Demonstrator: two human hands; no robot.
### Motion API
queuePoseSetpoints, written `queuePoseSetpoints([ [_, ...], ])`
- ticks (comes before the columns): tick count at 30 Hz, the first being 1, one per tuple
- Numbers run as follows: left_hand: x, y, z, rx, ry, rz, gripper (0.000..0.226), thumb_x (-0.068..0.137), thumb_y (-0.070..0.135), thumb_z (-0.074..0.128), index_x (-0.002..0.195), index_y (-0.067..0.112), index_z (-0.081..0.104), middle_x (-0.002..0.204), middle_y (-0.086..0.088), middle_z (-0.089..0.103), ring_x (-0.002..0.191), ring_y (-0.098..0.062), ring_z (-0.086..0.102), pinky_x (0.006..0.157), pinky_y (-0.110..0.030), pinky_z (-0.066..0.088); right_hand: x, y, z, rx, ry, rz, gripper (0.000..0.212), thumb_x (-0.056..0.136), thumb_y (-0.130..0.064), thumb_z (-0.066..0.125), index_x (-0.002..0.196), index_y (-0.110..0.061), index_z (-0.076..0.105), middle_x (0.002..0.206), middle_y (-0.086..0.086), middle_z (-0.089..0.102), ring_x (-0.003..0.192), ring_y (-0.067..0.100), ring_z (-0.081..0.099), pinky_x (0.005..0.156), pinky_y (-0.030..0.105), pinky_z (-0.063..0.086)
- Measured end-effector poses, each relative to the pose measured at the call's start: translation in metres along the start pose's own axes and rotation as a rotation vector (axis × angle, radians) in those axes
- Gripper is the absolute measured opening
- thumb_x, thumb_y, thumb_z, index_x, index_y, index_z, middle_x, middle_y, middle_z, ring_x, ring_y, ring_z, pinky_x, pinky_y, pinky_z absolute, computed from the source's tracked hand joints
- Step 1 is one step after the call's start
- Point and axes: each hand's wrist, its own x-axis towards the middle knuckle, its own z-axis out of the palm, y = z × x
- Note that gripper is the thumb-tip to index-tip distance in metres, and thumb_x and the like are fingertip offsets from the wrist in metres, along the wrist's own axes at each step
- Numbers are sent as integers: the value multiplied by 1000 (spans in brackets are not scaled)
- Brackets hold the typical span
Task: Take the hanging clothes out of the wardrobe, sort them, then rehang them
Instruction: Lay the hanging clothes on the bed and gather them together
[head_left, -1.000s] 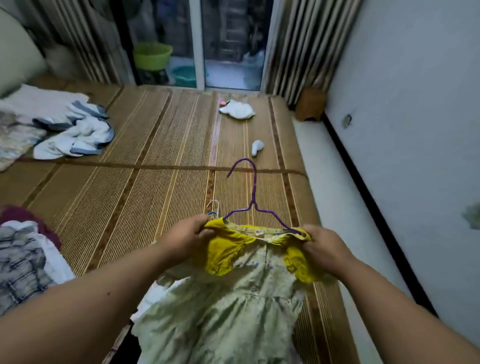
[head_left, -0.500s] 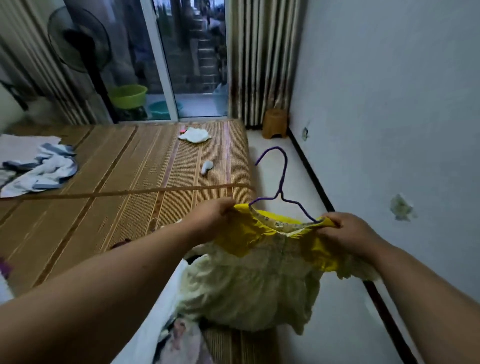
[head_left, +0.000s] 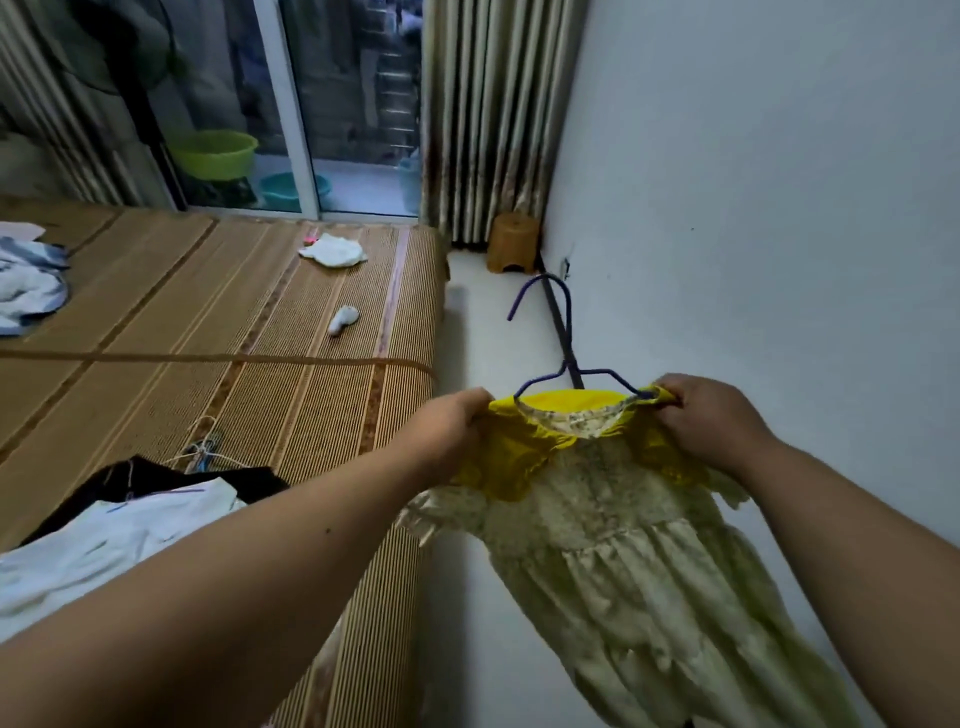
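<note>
Dress hem past bottom edge

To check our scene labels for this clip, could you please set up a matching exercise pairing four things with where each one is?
Things:
1. dress
2. green basin
3. brown stool
4. white cloth

Places:
A. lying on the woven mat
B. on the floor in the corner, beside the curtain
C. beyond the glass door
D. gripped at the shoulders by the left hand and the right hand

Pairs: 1-D, 2-C, 3-B, 4-A
</note>
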Motion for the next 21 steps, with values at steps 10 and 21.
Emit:
queuePoseSetpoints([
  [10,60,-91,-10,5,93,-163,18,90,22,60,107,24,59,90,6,62,89,-16,60,69,-24,40,127,-49,54,-16,-104,-185,27,73,-33,44,91,-30,64,97,3,67,97,29,60,80,38,46],
  [21,146,-185,-81,-249,226,-394,61,93,-1,37,130,48,40,124,19,56,99,8,53,79,-4,41,332,-157,131,-44,-275,-500,20,83,-23,49,93,-33,62,99,-1,65,97,25,59,82,38,46],
])
